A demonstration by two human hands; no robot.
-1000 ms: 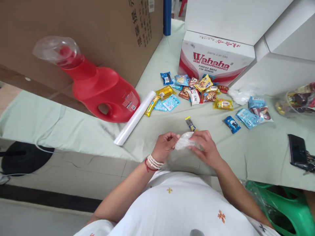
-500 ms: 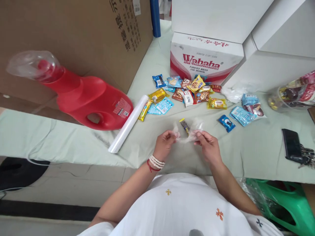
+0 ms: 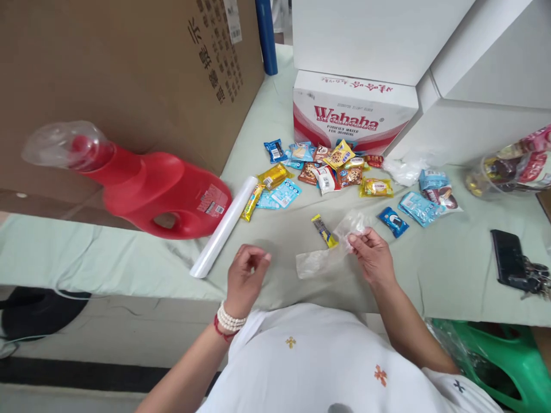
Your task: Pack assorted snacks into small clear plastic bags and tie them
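Note:
My right hand (image 3: pixel 372 256) pinches one end of a clear plastic bag (image 3: pixel 323 257) that trails left over the pale green table cover (image 3: pixel 129 252). A small yellow snack bar (image 3: pixel 324 230) lies just beyond the bag. My left hand (image 3: pixel 245 280), with a bead bracelet at the wrist, hovers apart from the bag with fingers curled and nothing in them. Several snack packets (image 3: pixel 331 169) lie scattered further back.
A red detergent jug (image 3: pixel 150 186) lies on its side at the left beside a white roll (image 3: pixel 224 226). Behind stand a brown carton (image 3: pixel 129 74), a Wahaha box (image 3: pixel 350 115) and white boxes. A black phone with keys (image 3: pixel 512 264) lies right; a green stool (image 3: pixel 495 355) below.
My left hand has let go of the plastic bag and drawn back to the left. My right hand keeps the bag, which now lies stretched out on the table.

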